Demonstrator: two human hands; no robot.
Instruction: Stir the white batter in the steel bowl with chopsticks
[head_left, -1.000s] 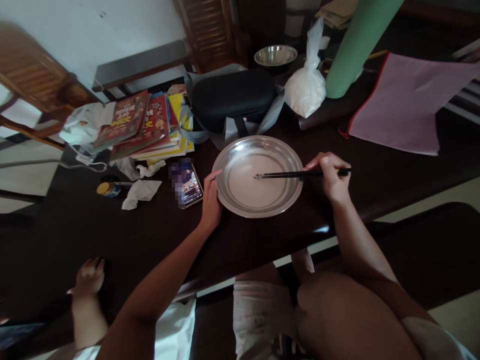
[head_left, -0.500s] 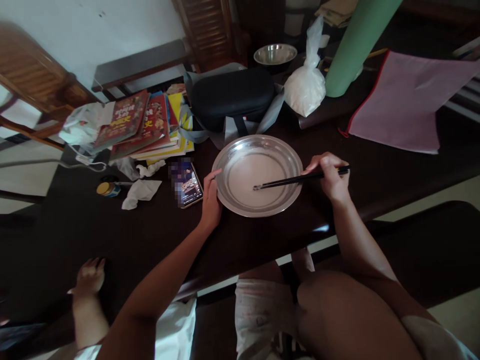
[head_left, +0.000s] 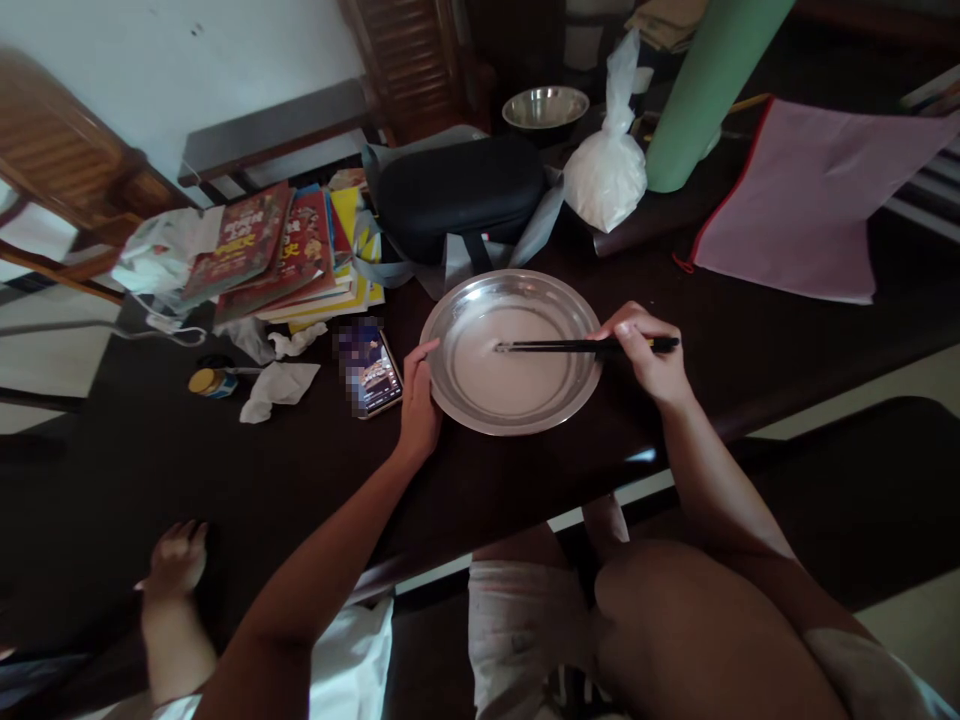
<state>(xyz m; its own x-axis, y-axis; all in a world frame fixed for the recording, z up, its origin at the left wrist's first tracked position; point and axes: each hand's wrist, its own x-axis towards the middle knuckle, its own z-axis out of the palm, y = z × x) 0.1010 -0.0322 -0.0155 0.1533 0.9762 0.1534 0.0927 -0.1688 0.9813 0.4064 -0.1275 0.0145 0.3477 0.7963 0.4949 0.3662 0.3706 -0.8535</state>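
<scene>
Near the edge of the dark desk [head_left: 300, 485], here's the wide steel bowl [head_left: 510, 428], pale liquid [head_left: 510, 385] across its bottom! The left hand [head_left: 420, 405] has its grip closed on the rim, fingers lapping over the left side. And the right hand [head_left: 656, 362], its grip clamped round black chopsticks [head_left: 551, 347], points their tips into the liquid! Just beside the left hand, a lit phone [head_left: 381, 378]; beyond the bowl, a knotted bag of white powder [head_left: 606, 185].
</scene>
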